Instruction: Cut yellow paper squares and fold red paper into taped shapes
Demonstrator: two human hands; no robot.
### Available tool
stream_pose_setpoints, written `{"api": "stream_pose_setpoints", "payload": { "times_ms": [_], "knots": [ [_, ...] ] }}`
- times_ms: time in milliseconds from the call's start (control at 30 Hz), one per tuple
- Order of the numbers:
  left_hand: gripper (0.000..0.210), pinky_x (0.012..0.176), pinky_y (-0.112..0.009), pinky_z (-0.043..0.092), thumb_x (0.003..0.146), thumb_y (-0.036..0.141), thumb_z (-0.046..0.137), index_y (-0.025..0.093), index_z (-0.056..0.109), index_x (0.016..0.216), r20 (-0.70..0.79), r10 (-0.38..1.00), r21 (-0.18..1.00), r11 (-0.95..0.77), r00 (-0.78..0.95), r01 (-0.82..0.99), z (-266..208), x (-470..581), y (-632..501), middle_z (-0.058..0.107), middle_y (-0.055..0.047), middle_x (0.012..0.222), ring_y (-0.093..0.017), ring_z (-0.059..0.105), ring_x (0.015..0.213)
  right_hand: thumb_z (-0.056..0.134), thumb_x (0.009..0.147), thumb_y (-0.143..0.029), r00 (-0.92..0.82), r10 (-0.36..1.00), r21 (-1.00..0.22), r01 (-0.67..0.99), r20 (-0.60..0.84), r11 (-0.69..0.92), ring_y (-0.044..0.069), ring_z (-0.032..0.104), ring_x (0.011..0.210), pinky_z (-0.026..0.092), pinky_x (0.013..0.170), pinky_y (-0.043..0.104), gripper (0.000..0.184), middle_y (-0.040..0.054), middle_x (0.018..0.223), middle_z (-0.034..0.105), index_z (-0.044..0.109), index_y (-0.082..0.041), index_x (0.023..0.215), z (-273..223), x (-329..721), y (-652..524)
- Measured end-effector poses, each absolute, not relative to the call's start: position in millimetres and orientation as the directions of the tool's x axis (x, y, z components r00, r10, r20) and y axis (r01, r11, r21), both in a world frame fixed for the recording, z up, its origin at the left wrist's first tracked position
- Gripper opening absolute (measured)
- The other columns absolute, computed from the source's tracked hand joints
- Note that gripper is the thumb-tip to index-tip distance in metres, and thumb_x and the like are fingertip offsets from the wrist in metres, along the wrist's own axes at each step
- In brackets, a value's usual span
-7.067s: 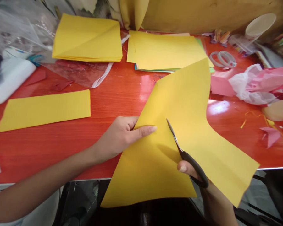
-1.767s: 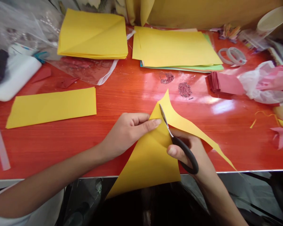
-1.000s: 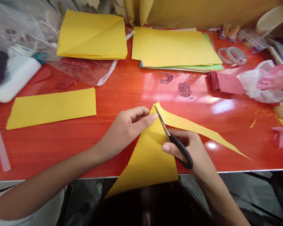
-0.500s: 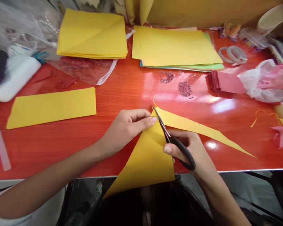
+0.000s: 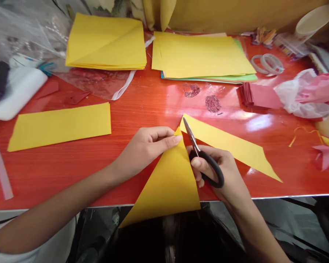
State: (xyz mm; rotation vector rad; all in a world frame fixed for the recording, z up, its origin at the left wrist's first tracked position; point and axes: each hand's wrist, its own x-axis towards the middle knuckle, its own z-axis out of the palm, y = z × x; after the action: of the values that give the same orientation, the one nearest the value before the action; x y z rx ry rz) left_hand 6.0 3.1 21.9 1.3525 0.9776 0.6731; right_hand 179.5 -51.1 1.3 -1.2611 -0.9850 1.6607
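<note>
While the left hand point(image 5: 150, 148) pinched yellow paper point(image 5: 171, 179), the right hand point(image 5: 222, 164) gripped scissors point(image 5: 204, 155).
Triangular and plain, the paper pointed lengthwise away.

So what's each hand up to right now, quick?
Left hand: closed, pinching a yellow paper near its pointed top.
Right hand: closed, holding the scissors by the handles.

Wears a white sleeve point(image 5: 13, 258) ending near the left elbow; shows bare forearms point(image 5: 71, 201), a bare left hand point(image 5: 147, 148) and right hand point(image 5: 219, 160); at the lap, shows black point(image 5: 145, 243), too dark to tell cloth from hair.
</note>
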Motion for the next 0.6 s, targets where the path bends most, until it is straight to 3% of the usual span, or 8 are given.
{"api": "stream_pose_setpoints", "payload": {
  "times_ms": [100, 200, 333, 467, 600],
  "knots": [
    [0.026, 0.052, -0.017, 0.034, 0.085, 0.035, 0.055, 0.015, 0.057, 0.068, -0.116, 0.927, 0.972, 0.032, 0.356, 0.232, 25.6, 4.3, 5.3, 0.051, 0.003, 0.064, -0.007, 0.044, 0.058, 0.069, 0.075, -0.035, -0.153, 0.951, -0.939, -0.176, -0.269, -0.294, 0.008, 0.051, 0.047, 0.043, 0.048, 0.019, 0.021, -0.0038, 0.055, 0.056, 0.065, -0.019, 0.088, -0.4, 180.5, -51.9],
    [0.025, 0.05, -0.016, 0.033, 0.084, 0.037, 0.056, 0.016, 0.058, 0.071, -0.017, 0.975, 0.953, -0.052, 0.223, 0.299, 26.7, 1.9, 8.3, 0.051, 0.003, 0.064, -0.006, 0.043, 0.057, 0.075, 0.07, -0.025, -0.117, 0.96, -0.958, -0.104, -0.255, -0.267, 0.009, 0.054, 0.062, 0.044, 0.057, 0.018, 0.029, -0.0038, 0.068, 0.058, 0.063, -0.022, 0.095, 2.2, 178.4, -51.9],
    [0.022, 0.049, -0.014, 0.037, 0.082, 0.036, 0.059, 0.016, 0.06, 0.073, 0.04, 0.991, 0.967, -0.07, 0.127, 0.244, 24.5, 1.0, 10.7, 0.055, 0.003, 0.065, -0.006, 0.048, 0.057, 0.078, 0.065, -0.015, -0.109, 0.952, -0.955, -0.051, -0.286, -0.292, 0.006, 0.05, 0.062, 0.042, 0.055, 0.014, 0.03, -0.0065, 0.071, 0.054, 0.061, -0.024, 0.087, 5.2, 175.3, -52.3],
    [0.017, 0.055, -0.017, 0.049, 0.077, 0.031, 0.066, 0.019, 0.061, 0.088, -0.169, 0.931, 0.983, 0.182, 0.325, -0.012, 21.6, 2.1, 11.2, 0.064, 0.002, 0.077, -0.01, 0.061, 0.064, 0.075, 0.068, -0.013, -0.055, 0.964, -0.959, -0.1, -0.261, -0.266, 0.004, 0.048, 0.057, 0.039, 0.052, 0.013, 0.026, -0.0077, 0.067, 0.054, 0.061, -0.025, 0.086, 2.2, 175.3, -51.9],
    [0.019, 0.052, -0.021, 0.053, 0.074, 0.028, 0.069, 0.017, 0.061, 0.087, -0.371, 0.766, 0.897, 0.441, 0.524, -0.01, 20.9, 2.0, 10.9, 0.068, 0.001, 0.077, -0.013, 0.065, 0.062, 0.074, 0.067, -0.009, 0.031, 0.977, -0.969, -0.139, -0.213, -0.207, 0.005, 0.048, 0.059, 0.041, 0.054, 0.014, 0.031, -0.0073, 0.07, 0.056, 0.062, -0.027, 0.09, -2.2, 176.7, -50.9]
  ]
}}
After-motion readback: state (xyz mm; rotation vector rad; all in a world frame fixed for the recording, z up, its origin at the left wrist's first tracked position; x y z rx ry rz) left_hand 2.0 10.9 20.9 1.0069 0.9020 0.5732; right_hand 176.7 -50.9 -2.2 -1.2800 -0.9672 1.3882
